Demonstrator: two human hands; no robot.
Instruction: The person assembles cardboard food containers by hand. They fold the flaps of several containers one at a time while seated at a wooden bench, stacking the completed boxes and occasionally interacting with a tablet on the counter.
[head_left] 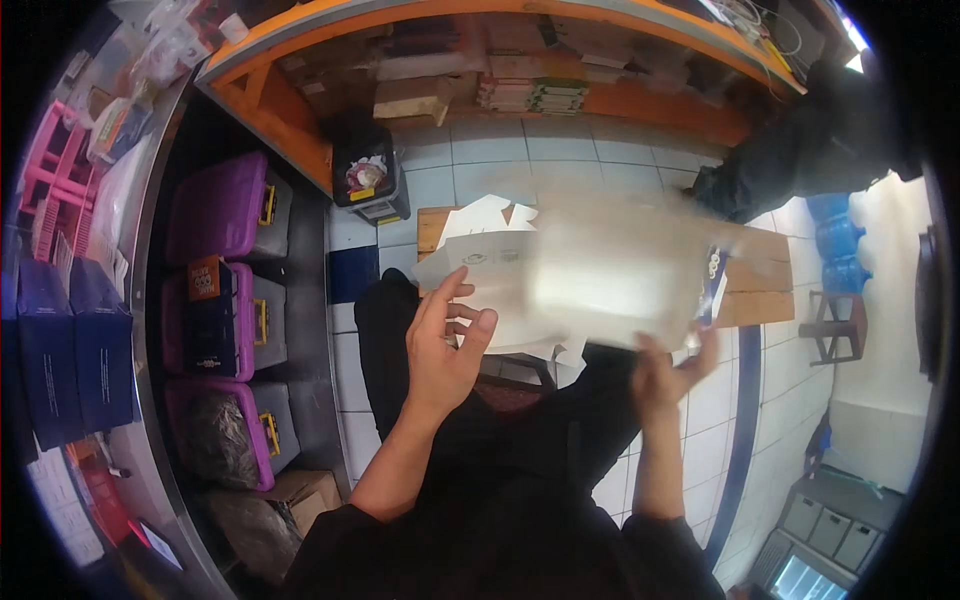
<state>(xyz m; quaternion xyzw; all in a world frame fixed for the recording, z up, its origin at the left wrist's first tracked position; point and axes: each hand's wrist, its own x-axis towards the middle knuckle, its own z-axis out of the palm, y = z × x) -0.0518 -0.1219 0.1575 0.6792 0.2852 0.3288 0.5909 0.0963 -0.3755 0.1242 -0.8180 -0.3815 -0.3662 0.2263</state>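
Above a low wooden bench, my left hand (447,345) is open, its fingers apart at the near left edge of a flat white die-cut cardboard sheet (490,262) with small dark print. My right hand (677,375), smeared by motion, grips the near right corner of a second pale cardboard sheet (615,275). That sheet is strongly blurred and covers much of the first one. Just beyond my right hand, a dark blue printed piece (714,285) shows partly from behind the blurred sheet.
Below the sheets stands the wooden bench (765,280). A bin with waste (372,185) is beyond it. Purple-lidded boxes (215,215) line the left, under a metal counter. An orange shelf (640,118) runs along the back. Another person's dark-clothed leg (790,165) is at the far right.
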